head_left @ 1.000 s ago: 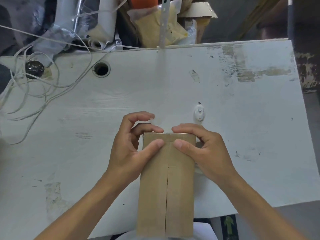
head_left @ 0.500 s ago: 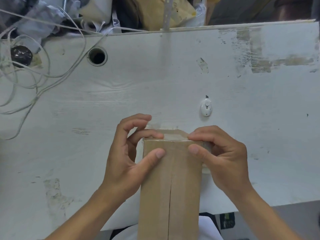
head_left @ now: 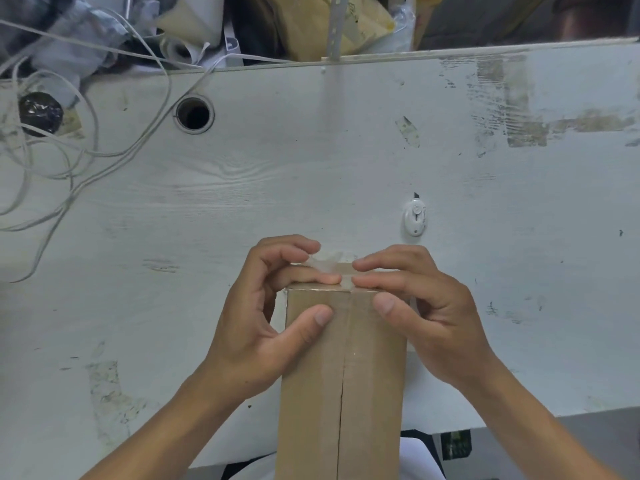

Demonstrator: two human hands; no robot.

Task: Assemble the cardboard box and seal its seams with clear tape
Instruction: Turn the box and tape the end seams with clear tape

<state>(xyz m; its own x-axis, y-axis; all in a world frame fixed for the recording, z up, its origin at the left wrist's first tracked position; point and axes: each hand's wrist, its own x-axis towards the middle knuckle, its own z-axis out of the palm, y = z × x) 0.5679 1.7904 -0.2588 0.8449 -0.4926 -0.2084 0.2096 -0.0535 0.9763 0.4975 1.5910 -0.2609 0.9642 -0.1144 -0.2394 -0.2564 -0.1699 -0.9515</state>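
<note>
A narrow brown cardboard box (head_left: 346, 375) lies at the near table edge, its long centre seam facing up and its far end between my hands. My left hand (head_left: 263, 317) grips the box's far left corner, thumb on the top face, fingers curled over the end. My right hand (head_left: 422, 306) grips the far right corner the same way. A crumpled strip of clear tape (head_left: 327, 263) sits across the far end under my fingertips, which meet at the middle.
A small white box cutter (head_left: 415, 218) lies just beyond my right hand. White cables (head_left: 69, 157) sprawl over the left of the white table (head_left: 346, 150), near a round cable hole (head_left: 194, 114) and a dark tape roll (head_left: 40, 112). Clutter lies behind the table.
My right fingers slid left along the box's far end to meet the left fingertips. The clear tape now shows bunched at the far edge. The view shifted slightly.
</note>
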